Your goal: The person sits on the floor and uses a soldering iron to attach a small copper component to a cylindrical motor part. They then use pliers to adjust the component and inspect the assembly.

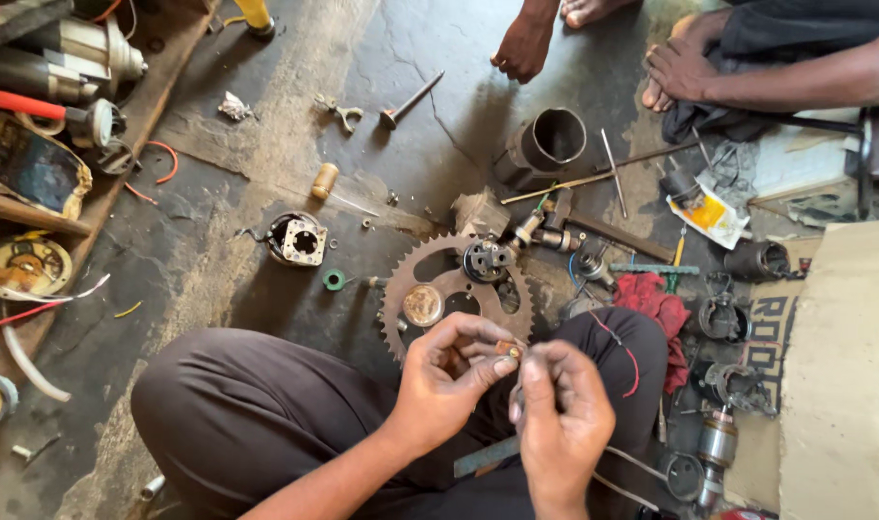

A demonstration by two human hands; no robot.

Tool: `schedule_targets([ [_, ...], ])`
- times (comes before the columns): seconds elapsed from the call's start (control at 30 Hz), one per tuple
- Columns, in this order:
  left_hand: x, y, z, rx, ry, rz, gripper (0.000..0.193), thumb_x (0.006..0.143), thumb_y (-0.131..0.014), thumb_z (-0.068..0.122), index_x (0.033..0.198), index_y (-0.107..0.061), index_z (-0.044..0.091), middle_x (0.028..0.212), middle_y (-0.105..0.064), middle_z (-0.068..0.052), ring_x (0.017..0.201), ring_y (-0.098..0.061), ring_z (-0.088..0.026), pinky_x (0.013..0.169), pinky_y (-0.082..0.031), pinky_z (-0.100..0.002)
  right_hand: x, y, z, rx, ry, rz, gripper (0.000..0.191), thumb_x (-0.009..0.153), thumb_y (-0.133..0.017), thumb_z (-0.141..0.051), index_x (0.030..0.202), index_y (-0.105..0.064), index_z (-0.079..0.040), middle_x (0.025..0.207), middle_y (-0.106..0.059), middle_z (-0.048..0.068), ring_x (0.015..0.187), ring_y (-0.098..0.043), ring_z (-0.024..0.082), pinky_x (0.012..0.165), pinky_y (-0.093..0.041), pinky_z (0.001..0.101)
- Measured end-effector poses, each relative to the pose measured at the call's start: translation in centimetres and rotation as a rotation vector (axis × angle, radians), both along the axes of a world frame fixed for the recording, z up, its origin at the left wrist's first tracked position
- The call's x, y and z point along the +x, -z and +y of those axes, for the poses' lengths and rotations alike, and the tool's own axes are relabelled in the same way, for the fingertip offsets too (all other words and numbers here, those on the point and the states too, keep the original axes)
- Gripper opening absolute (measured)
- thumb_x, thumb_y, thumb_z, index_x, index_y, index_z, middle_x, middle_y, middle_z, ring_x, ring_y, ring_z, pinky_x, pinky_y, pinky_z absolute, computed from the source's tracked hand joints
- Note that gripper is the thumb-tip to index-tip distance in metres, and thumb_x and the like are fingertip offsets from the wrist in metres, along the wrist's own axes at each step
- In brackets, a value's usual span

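Dirty workshop floor (266, 173) w/ a big sprocket (456, 289) & metal bits. Left hand (449, 380) & right hand (560, 409) both pinch a tiny brass part (509, 350) over the lap. Looks light, hard, easy to drop; hold by its sides.

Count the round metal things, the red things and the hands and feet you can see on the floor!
Toothed sprocket wheel: 1
Open metal cylinder: 1
Red rag: 1
Green ring: 1
Own hands, left and right: 2
Other person's feet: 3
Total: 9
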State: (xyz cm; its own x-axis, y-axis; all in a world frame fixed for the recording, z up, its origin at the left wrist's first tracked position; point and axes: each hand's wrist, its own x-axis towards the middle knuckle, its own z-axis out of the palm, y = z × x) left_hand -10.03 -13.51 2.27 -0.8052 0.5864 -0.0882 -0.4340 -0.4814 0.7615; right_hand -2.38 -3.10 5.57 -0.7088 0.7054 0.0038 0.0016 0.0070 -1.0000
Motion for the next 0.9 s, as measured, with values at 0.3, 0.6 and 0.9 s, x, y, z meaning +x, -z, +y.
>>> schedule_targets([
  [0.3, -0.4, -0.6, 0.0, 0.112, -0.008, 0.003, 0.025, 0.095, -0.070, -0.005, 0.117, -0.060, -0.003, 0.109, -0.074, -0.012, 0.105, -0.072, -0.018, 0.095, -0.058, -0.033, 0.0, -0.1, -0.6, -0.166, -0.001, 0.245, 0.017, 0.104, -0.060, -0.004, 0.119, -0.060, 0.003, 0.085, -0.064, 0.007, 0.064, -0.058, 0.010, 0.056, -0.049, 0.0246],
  [0.6, 0.2, -0.4, -0.3, 0.087, 0.065, 0.033, 0.026, 0.096, -0.071, -0.006, 0.119, -0.061, -0.003, 0.113, -0.069, -0.010, 0.106, -0.069, -0.015, 0.096, -0.058, -0.032, 0.2, 0.1, -0.2, 0.078, 0.030, 0.073, 0.016, 0.102, -0.062, -0.003, 0.117, -0.061, 0.003, 0.086, -0.065, 0.004, 0.063, -0.053, 0.005, 0.054, -0.042, 0.0192],
  [0.9, 0.8, -0.2, 0.3, 0.089, 0.053, -0.041, 0.026, 0.095, -0.072, -0.005, 0.118, -0.061, -0.002, 0.109, -0.070, -0.008, 0.103, -0.068, -0.014, 0.093, -0.057, -0.031, 0.2, 0.3, -0.6, 0.141, 0.085, 0.003, 0.014, 0.103, -0.062, -0.005, 0.116, -0.062, 0.002, 0.083, -0.062, 0.001, 0.062, -0.051, 0.002, 0.053, -0.039, 0.0174],
])
